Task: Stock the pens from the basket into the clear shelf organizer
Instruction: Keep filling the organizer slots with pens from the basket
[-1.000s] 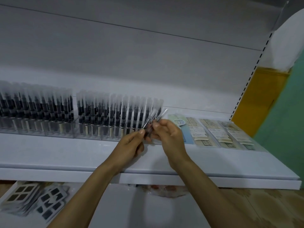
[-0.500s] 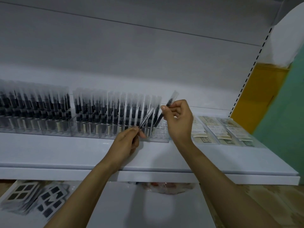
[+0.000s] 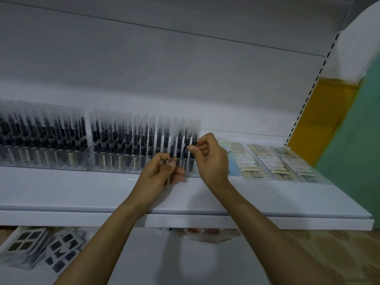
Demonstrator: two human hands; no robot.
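The left hand (image 3: 162,173) is curled around a few pens (image 3: 171,150), upright, just near the clear organizer (image 3: 115,168) on the shelf (image 3: 82,194). The right hand (image 3: 212,157) pinches 1 pen (image 3: 194,140) at the organizer's right end.

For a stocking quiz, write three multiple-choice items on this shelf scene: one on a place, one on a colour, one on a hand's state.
1. The flat beige packets lie: A) left of the clear organizer B) right of it C) inside it.
2. The pens standing in it have barrels that are: A) black B) red C) green.
3. The left hand: A) lies open and flat B) hangs idle C) grips spare pens.
Key: B, the packets sit past the organizer's right end; A, the barrels look black under clear caps; C, its fingers curl round them.
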